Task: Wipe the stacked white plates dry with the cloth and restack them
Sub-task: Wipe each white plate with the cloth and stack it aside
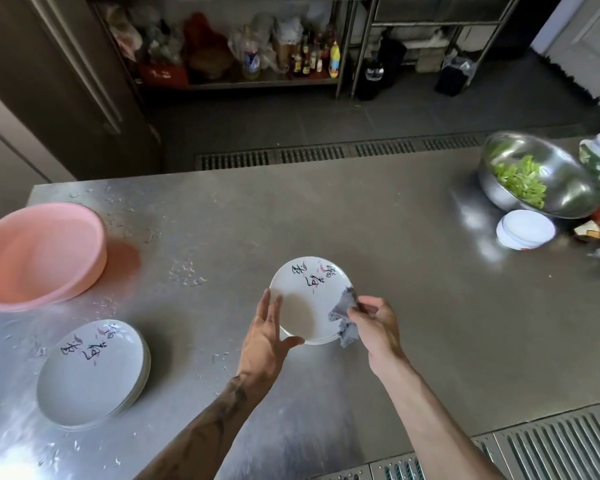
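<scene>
The white plate (305,303) with black brush lettering sits just below the middle of the frame, the top one of a short stack whose rims show beneath its near edge, on the steel table (413,306). The left hand (269,329) lies against its left rim with fingers straight and thumb spread toward the near edge, probably to keep the plate from sliding or turning under the wipe. The right hand (374,323) pinches a bunched grey cloth (343,318) between curled fingers and thumb and presses it on the plate's right rim; bunching gives a firm pad for the edge.

A second stack of matching plates (90,375) rests at lower left, well apart, with water drops scattered round it. That suggests it is the wet pile, kept aside from the centre stack. A pink basin (39,258) stands at the left edge, tipped toward the viewer. At upper right, clear of the work, are a steel bowl of cut greens (534,174) and a small white bowl (525,232).
</scene>
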